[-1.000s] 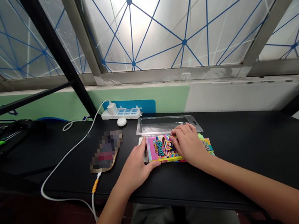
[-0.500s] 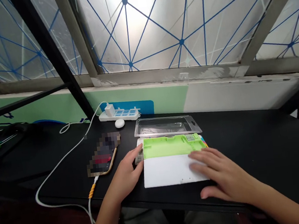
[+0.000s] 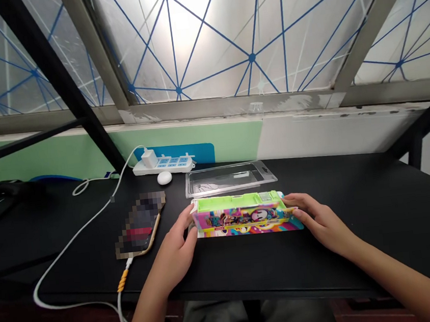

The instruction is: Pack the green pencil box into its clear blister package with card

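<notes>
Box [image 3: 223,202], apparently a pencil case, lies at the centre of the desk [image 3: 362,207], its green compartments partly exposed and its printed lid [image 3: 240,217] standing tilted along the near side, picture face outward. The lid's midway attitude suggests a swing about its near edge as the step in hand. At nine o'clock on the box, the left hand [image 3: 176,246] has thumb and fingers closed about the end, seemingly as a brace; at three o'clock, the right hand [image 3: 327,226] bends its fingers round the opposite end, thumb at the lid's edge. Firmness of either grip cannot be told. Any further turn of the lid would call for the right thumb to guide that edge while the left steadies the base. Beneath, a colourful printed sheet [image 3: 245,231] protrudes at six o'clock. At twelve o'clock, near the box, sits a clear plastic tray [image 3: 267,172]; at eleven, a white rounded object [image 3: 164,177] and, beyond it, a power strip [image 3: 177,164]; at nine, beyond the left hand, a phone [image 3: 141,225].
</notes>
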A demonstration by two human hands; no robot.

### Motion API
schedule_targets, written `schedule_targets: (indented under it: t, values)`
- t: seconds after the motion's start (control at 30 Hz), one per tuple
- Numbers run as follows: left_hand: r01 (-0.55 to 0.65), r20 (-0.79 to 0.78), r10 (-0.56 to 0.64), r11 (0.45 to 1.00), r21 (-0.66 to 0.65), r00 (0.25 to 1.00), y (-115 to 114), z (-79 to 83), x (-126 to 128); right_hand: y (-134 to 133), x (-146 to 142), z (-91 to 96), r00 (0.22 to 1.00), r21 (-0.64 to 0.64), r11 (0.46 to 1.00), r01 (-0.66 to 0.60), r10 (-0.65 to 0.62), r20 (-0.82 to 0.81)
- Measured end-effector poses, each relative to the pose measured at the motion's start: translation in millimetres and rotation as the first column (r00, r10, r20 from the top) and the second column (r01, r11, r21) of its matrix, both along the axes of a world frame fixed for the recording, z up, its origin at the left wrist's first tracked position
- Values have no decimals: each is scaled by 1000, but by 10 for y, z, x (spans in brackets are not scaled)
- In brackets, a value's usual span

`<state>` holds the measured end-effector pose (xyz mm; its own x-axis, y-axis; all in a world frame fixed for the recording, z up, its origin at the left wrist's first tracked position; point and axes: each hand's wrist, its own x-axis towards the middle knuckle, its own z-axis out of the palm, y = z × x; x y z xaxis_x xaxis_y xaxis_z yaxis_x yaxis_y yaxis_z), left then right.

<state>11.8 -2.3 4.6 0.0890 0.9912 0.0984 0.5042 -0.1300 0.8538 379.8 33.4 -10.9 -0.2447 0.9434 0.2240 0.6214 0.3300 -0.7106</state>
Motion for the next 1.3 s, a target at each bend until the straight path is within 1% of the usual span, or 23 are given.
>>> schedule_targets:
  t: [0.1,0.2,0.3,0.37,0.47,0.53,0.57,0.6,0.63,0.7,0.73,0.77,0.8,0.87,0.93,1.0,1.07,1.13,1.2,1.3]
  values:
    - [17,16,-17,1000,8,1000,-9,9,8,12,-14,0,998,-2,999,51,-51,31]
    - [11,-32,-11,1000,16,999,-25,33,9,30,-29,-58,989,53,998,15,-22,145]
    - [16,-107,-9,998,61,994,-50,48,21,41,-30,-128,974,114,993,-7,-19,226]
    - [33,-167,-9,989,142,986,-65,39,44,39,-22,-144,973,129,992,0,-29,228]
    - [80,-261,4,947,310,965,-44,30,101,51,-25,-86,985,160,986,46,-72,158]
    - [109,-307,18,914,391,952,34,64,148,116,-54,6,987,194,974,114,-134,91]
    - [103,-315,38,902,420,948,99,99,172,177,-79,59,985,219,965,142,-160,68]
    - [82,-311,69,890,448,948,179,147,196,259,-110,110,983,249,956,154,-173,55]
    - [28,-281,123,878,478,952,272,201,221,362,-147,151,984,280,948,151,-171,48]
    - [-58,-243,217,846,530,945,473,309,274,608,-224,190,994,335,937,95,-111,26]
    - [-72,-246,244,832,551,938,568,348,302,737,-259,182,997,345,936,66,-73,7]
    - [-66,-265,252,828,556,931,654,369,329,858,-288,158,999,347,937,44,-44,-10]
    - [-64,-291,260,836,545,921,725,369,353,964,-311,121,999,349,936,40,-35,-18]
    - [-77,-347,267,876,476,899,822,309,386,1109,-332,32,998,332,942,51,-59,13]
    - [-80,-388,229,928,363,893,868,203,391,1160,-329,-39,989,299,951,73,-107,101]
    - [-59,-413,168,963,264,895,882,107,374,1143,-316,-67,972,261,962,86,-139,190]
    - [-33,-427,121,978,208,896,883,57,346,1102,-312,-55,959,237,967,98,-155,239]
    - [-25,-426,103,983,184,899,881,49,317,1069,-322,-25,951,223,969,105,-164,263]
    - [-38,-409,107,984,174,906,880,57,288,1051,-337,2,947,221,970,98,-159,280]
    - [-55,-417,126,982,179,900,886,51,246,1034,-344,21,952,226,974,34,-100,288]
